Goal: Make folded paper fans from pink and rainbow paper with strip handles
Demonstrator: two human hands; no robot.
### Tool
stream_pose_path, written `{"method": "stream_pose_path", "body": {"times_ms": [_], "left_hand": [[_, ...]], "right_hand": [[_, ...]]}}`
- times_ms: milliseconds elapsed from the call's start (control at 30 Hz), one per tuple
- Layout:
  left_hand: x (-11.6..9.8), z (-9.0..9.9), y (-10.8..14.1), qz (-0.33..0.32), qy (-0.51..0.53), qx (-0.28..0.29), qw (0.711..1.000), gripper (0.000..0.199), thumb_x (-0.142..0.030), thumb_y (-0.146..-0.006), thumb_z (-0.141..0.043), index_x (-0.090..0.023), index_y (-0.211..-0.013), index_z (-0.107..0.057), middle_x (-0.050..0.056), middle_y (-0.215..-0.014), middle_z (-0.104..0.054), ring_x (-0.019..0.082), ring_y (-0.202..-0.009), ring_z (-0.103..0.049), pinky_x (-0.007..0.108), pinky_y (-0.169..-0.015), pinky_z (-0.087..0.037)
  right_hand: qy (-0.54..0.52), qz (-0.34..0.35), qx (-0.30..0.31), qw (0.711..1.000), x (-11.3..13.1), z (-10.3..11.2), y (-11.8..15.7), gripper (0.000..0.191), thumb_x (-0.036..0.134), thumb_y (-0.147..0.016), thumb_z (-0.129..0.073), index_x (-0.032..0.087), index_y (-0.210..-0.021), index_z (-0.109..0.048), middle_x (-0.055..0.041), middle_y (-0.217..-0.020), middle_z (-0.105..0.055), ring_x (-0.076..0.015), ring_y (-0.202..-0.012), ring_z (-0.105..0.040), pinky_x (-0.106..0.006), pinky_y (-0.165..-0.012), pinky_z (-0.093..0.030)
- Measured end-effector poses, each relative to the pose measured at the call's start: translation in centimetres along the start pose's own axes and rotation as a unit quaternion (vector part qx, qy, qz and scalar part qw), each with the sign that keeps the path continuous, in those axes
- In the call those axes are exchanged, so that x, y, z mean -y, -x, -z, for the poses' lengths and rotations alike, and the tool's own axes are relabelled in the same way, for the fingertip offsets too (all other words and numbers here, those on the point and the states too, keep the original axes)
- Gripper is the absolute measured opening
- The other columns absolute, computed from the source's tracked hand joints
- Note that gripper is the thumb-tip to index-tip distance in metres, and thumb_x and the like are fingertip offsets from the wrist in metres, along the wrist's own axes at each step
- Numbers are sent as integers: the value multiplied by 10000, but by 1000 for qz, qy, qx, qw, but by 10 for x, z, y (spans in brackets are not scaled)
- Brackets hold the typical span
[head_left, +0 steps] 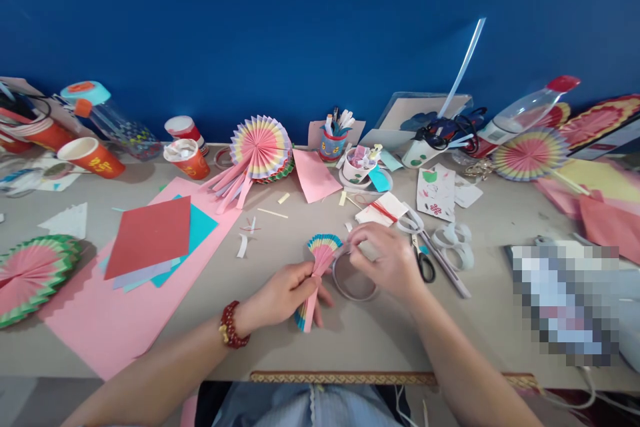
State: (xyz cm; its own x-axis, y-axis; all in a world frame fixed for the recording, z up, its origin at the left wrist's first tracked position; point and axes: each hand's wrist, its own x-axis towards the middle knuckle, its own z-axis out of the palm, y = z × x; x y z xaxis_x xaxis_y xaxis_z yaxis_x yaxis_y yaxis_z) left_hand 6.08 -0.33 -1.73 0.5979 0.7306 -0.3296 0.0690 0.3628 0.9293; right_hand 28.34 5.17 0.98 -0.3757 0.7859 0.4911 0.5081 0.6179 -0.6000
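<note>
My left hand [290, 290] pinches a small pleated paper fan [325, 252] at its middle. The fan is pink with yellow and blue bands at both ends; its upper end spreads out, while the lower end stays narrow. Just to the right, my right hand [383, 257] has its fingers closed at the upper part of a roll of tape [356, 298]. The roll's left edge is close to the fan, and my fingers hide part of its rim. Black-handled scissors [425, 263] lie right of my right hand.
Pink sheets [165, 307] with a red paper [150, 237] on top lie left. A pleated rosette [260, 147], a pen cup [333, 145] and a tilted bottle [525, 113] stand along the blue wall. Paper scraps [243, 247] lie beyond my left hand.
</note>
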Motion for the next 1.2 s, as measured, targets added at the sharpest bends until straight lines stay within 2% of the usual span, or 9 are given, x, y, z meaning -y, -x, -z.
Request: {"method": "stream_pose_path", "body": {"times_ms": [233,300,400,467,700,867,933,1033,1200], "left_hand": [[1,3,-4,-4,79,-10,997,423,-556,-948,-508,-158,-1090,-533,121,-927,-754,166,-550,-689,237,-478,-470],[2,4,-6,0,104,-21,994,448,-554,-937,-528,-148,-1127,-532,118,-894,-754,172,-541,-687,244,-476,-478],[3,6,-7,4,131,-34,991,458,-553,-931,-543,-150,-1146,-538,103,-850,-755,184,-552,-696,247,-476,-484],[4,6,-8,2,139,-35,990,455,-555,-929,-550,-154,-1144,-545,96,-838,-755,186,-555,-700,248,-481,-490],[3,5,-7,-3,126,-24,992,447,-557,-934,-551,-162,-1144,-547,100,-851,-759,183,-561,-702,244,-487,-496],[3,6,-8,3,117,-24,993,458,-560,-929,-547,-152,-1136,-547,105,-856,-754,185,-558,-703,239,-463,-474],[4,6,-8,6,128,-25,991,446,-550,-930,-546,-146,-1118,-548,108,-850,-755,180,-542,-697,233,-450,-465],[5,7,-9,5,152,-31,988,390,-513,-933,-541,-151,-1075,-536,102,-817,-757,166,-501,-672,235,-446,-467],[2,7,-8,4,157,-35,987,358,-490,-941,-523,-160,-1078,-520,89,-774,-754,161,-459,-639,238,-434,-441]], "right_hand": [[-10,-145,-187,971,-33,30,-4,52,199,-833,-605,225,-803,-638,-33,-820,-702,-183,-699,-665,-292,-625,-551],[12,-103,-147,984,-29,30,-5,77,201,-869,-598,229,-899,-663,-49,-910,-716,-201,-787,-683,-324,-704,-569],[9,45,-19,999,-12,20,-3,198,207,-885,-623,232,-1079,-654,-91,-1079,-695,-257,-1029,-662,-427,-919,-539],[-4,107,33,994,1,10,0,334,247,-852,-692,232,-1178,-616,-113,-1135,-668,-273,-1054,-650,-432,-907,-548],[-26,162,-8,986,10,-5,3,292,117,-899,-616,261,-1151,-645,-72,-969,-702,-219,-874,-679,-374,-776,-569],[-69,98,-59,991,5,4,1,247,109,-914,-571,269,-1064,-685,-34,-865,-721,-201,-806,-693,-349,-738,-570],[-11,39,-95,995,-3,7,0,255,136,-929,-564,276,-1102,-688,-52,-958,-737,-232,-904,-695,-399,-819,-565],[119,-10,-55,991,-16,8,-1,230,202,-941,-576,259,-1130,-694,-103,-1225,-693,-307,-1092,-648,-511,-932,-522],[55,42,-49,996,-4,-1,4,164,148,-911,-593,243,-1021,-669,-94,-1027,-688,-253,-951,-677,-406,-793,-570]]}}
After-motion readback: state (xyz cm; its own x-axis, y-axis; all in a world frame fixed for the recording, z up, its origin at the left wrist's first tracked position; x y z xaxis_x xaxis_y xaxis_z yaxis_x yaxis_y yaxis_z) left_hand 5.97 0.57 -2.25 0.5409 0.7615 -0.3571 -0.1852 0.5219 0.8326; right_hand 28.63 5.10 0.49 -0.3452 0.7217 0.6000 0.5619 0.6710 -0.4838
